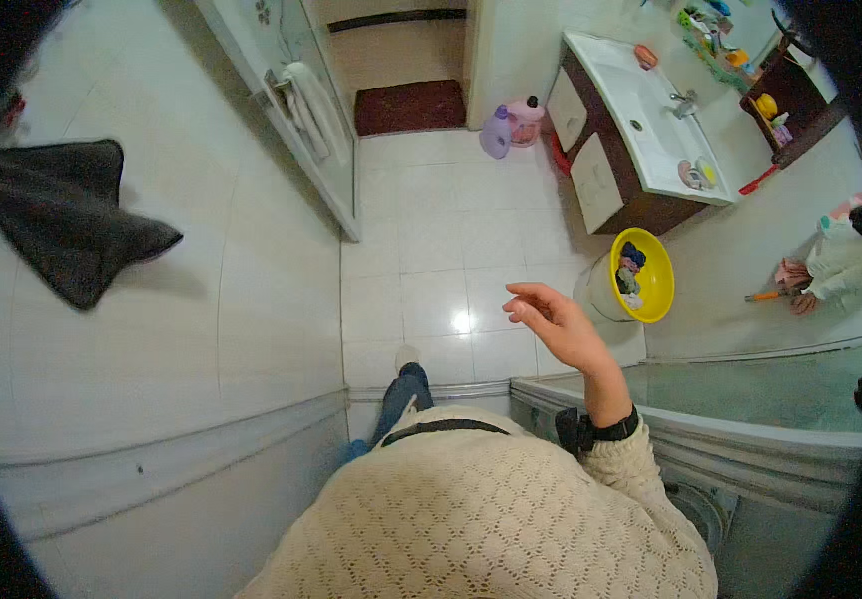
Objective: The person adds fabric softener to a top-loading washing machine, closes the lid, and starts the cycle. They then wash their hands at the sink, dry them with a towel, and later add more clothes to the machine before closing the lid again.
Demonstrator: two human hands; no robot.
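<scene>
My right hand point(563, 331) is raised over the tiled floor, its fingers loosely curved and the thumb apart from them. Nothing is in it. A dark watch-like strap point(614, 429) is round the wrist, below a cream knitted sleeve point(622, 461). Nearest to this hand is a yellow basin point(658, 283) on top of a pale bucket point(598, 291), to its right. Crumpled dark and light cloths point(630, 272) lie in the basin. My left hand is out of the picture.
Beyond the basin stands a white sink point(655, 125) on a brown cabinet. Purple and pink bottles point(496, 135) stand on the floor beside it. A glass door point(336, 190) with a white towel point(313, 115) is ahead left. A dark towel point(71, 210) hangs on the left wall.
</scene>
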